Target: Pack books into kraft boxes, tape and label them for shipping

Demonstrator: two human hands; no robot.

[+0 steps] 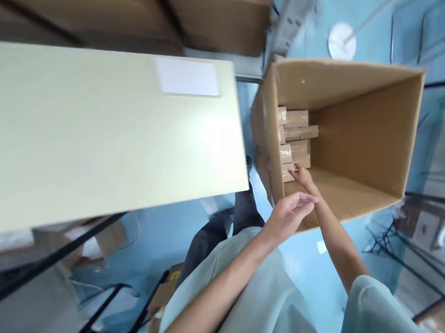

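Observation:
A large open cardboard box [369, 129] stands on the blue floor to my right. Several small taped brown packets [295, 138] are stacked against its left inner wall. My right hand [301, 175] reaches down into the box and touches the lowest packets of the stack; whether its fingers grip one is hidden. My left hand [290, 212] hovers at the box's near rim with fingers loosely apart and nothing in it.
A pale green tabletop [94, 133] with a white label [188, 76] fills the left. Brown cartons [214, 18] lie beyond it. Black metal frames [63, 254] run under the table and at the right edge. My dark-trousered legs [225, 226] stand on the blue floor.

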